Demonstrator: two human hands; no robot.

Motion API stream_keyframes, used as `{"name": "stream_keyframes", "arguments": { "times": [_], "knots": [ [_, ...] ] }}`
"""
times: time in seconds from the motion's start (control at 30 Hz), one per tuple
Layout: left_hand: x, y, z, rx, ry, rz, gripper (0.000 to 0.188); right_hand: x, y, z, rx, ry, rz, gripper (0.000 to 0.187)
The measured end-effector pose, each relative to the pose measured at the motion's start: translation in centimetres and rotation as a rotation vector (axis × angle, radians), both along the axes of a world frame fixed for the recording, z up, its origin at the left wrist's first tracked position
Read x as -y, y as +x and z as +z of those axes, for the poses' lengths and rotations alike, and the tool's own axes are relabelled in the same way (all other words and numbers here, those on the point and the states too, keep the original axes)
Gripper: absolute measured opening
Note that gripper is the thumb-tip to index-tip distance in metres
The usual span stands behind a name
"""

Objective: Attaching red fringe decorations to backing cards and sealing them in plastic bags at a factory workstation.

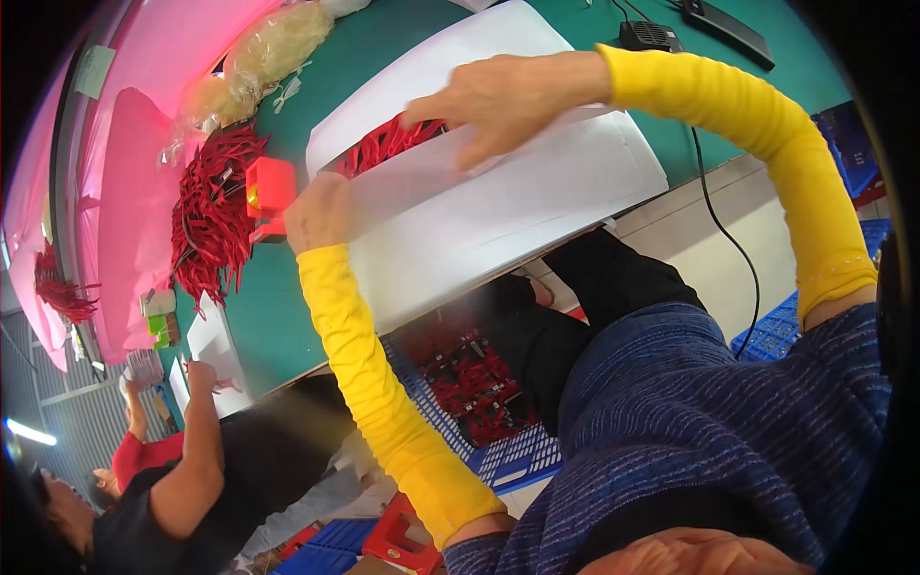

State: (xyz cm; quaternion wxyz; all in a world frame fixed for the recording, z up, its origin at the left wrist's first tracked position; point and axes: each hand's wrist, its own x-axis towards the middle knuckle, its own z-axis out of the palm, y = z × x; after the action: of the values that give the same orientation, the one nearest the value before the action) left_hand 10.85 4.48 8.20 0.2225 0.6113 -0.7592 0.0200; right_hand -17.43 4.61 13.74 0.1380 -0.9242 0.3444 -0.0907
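My left hand (319, 213) grips the left edge of a translucent white plastic sheet or bag (498, 206) lying on the green table (278, 307). My right hand (498, 101) presses flat on the top of that sheet with its fingers spread. Under the sheet, between both hands, lies a bunch of red wire-like pieces (388, 142). Both forearms wear yellow sleeves. A small red block-shaped tool (269, 192) stands just left of my left hand.
A large heap of red wire pieces (213, 216) lies left of the tool, and clear bags (259, 57) beyond it. A blue crate with red parts (470, 383) sits under the table. Another person (182, 479) works at lower left. A black cable (728, 240) hangs off the table's right.
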Motion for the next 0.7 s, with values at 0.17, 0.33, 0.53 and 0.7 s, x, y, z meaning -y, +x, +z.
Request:
{"name": "stream_keyframes", "arguments": {
  "times": [0.17, 0.33, 0.53, 0.7],
  "knots": [
    [1.1, 0.1, -0.6, 0.043, 0.011, 0.052, 0.018, 0.6, -4.6, -0.8, -0.095, -0.051, -0.183, 0.056],
    [1.6, 0.0, -0.8, -0.018, 0.061, 0.099, 0.018, 2.9, -6.3, -1.1, -0.210, -0.079, -0.335, 0.048],
    [2.0, -0.9, -0.2, 0.052, 0.138, 0.174, 0.021, 1.3, -2.2, -2.6, 0.223, -0.667, 0.048, 0.033],
    [2.3, -0.7, -0.2, -0.070, 0.239, 0.103, 0.019, 0.2, 5.6, -4.9, 0.111, -0.511, 0.381, 0.037]
  ]
}}
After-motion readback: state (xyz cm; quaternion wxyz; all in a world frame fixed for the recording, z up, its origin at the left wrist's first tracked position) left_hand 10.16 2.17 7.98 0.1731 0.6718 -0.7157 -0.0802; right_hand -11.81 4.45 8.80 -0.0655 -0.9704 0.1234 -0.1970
